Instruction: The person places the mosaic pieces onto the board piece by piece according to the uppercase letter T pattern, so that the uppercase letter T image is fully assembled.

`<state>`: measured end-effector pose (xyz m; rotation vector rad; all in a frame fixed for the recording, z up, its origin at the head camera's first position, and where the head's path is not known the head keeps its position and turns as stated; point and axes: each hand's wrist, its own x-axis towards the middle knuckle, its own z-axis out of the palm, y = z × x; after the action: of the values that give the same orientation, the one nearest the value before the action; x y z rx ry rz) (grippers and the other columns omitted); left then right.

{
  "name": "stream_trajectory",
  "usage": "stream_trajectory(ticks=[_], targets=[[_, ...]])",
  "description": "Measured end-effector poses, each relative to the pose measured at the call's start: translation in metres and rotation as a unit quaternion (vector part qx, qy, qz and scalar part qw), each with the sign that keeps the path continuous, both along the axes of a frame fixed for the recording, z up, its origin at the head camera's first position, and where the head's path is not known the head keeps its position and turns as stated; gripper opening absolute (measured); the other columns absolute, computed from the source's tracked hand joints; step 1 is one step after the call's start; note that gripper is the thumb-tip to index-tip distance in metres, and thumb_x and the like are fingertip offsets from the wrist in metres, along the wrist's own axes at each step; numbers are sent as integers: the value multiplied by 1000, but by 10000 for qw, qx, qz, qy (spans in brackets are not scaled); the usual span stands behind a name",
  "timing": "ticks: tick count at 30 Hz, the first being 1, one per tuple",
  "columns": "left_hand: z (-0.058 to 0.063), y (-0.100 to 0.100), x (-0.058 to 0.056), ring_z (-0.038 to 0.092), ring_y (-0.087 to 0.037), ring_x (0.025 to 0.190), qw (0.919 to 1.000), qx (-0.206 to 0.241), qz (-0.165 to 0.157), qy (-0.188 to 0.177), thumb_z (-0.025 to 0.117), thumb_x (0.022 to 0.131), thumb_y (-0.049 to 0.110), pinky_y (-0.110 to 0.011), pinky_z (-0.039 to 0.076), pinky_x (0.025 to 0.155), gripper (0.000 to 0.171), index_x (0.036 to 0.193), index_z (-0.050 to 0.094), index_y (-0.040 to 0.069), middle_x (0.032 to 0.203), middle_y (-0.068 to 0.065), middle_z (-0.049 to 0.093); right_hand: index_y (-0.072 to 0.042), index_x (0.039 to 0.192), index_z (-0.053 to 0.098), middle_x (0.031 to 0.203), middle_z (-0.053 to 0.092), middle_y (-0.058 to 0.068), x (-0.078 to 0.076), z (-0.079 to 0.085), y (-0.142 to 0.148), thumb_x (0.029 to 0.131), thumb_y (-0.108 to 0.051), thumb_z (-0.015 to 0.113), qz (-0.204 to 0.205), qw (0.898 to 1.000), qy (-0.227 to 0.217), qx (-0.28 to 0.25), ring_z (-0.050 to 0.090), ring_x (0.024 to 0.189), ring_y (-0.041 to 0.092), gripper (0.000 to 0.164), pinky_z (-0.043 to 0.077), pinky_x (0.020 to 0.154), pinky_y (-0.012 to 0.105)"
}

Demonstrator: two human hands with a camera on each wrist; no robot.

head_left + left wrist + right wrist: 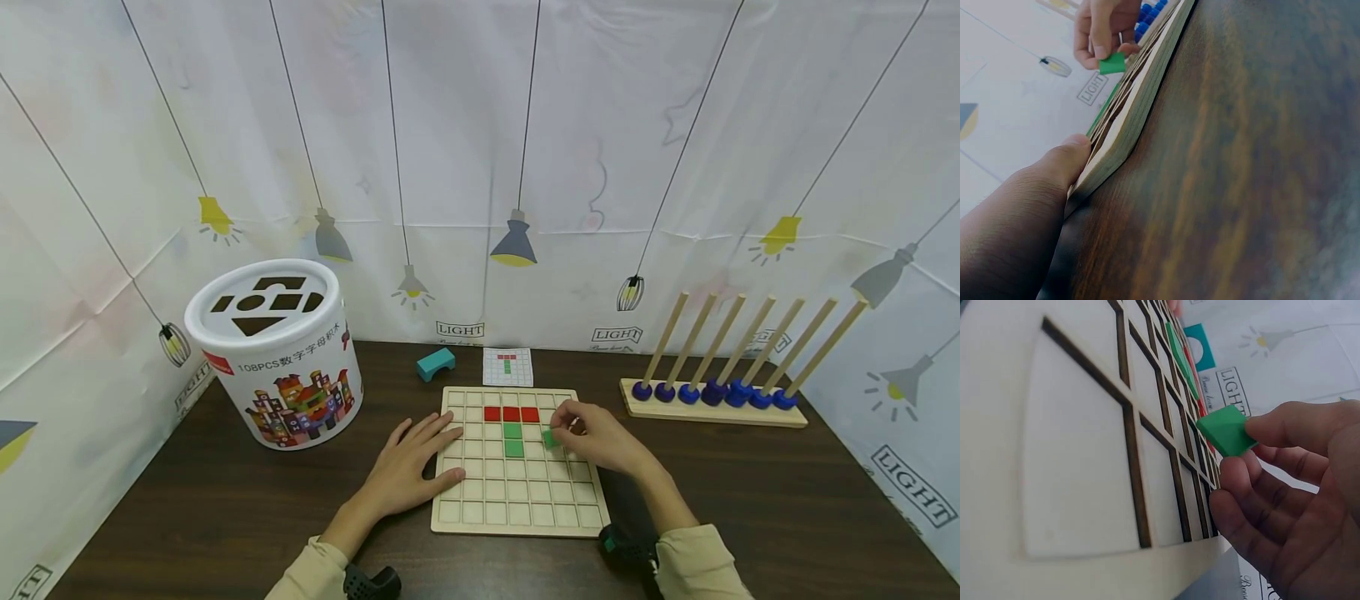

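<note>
A wooden grid board lies on the dark table. Three red tiles form a row in its upper cells, and two green tiles run down below the middle one. My right hand pinches a loose green tile between thumb and fingertips over the board's right side; the right wrist view shows that tile tilted above the cells. With fingers spread, my left hand rests on the board's left edge. Its thumb touches the rim in the left wrist view.
Behind the board lie a pattern card with a red and green T shape and a teal arch block. A white block bucket stands at left. At right is a peg rack with blue beads. A printed curtain hangs behind.
</note>
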<state>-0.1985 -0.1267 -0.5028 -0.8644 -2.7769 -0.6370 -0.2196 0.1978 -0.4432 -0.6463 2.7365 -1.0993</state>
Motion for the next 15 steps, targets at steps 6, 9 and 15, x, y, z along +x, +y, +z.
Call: stream_trajectory(ticks=[6, 9, 15], targets=[[0, 0, 0, 27, -23, 144, 10000, -9, 17, 0, 46, 88, 65, -57, 16, 115, 66, 144, 41, 30, 155, 3, 32, -10, 96, 60, 87, 62, 1, 2, 2, -4, 91, -17, 61, 126, 9997, -197, -27, 57, 77, 13, 9, 50, 62, 23], [0, 0, 0, 27, -23, 144, 10000, 0, 4, 3, 46, 88, 65, -57, 16, 115, 66, 144, 41, 30, 155, 3, 32, -11, 96, 60, 87, 62, 0, 3, 2, -6, 91, -17, 61, 192, 9996, -186, -6, 57, 77, 11, 8, 49, 63, 23], [0, 0, 0, 27, -23, 144, 10000, 7, 2, 6, 46, 88, 66, -57, 16, 115, 66, 144, 41, 30, 154, 3, 32, -11, 97, 62, 89, 62, -2, 4, 0, -10, 91, -17, 61, 384, 9991, -156, -46, 57, 80, 9, 9, 48, 69, 22]])
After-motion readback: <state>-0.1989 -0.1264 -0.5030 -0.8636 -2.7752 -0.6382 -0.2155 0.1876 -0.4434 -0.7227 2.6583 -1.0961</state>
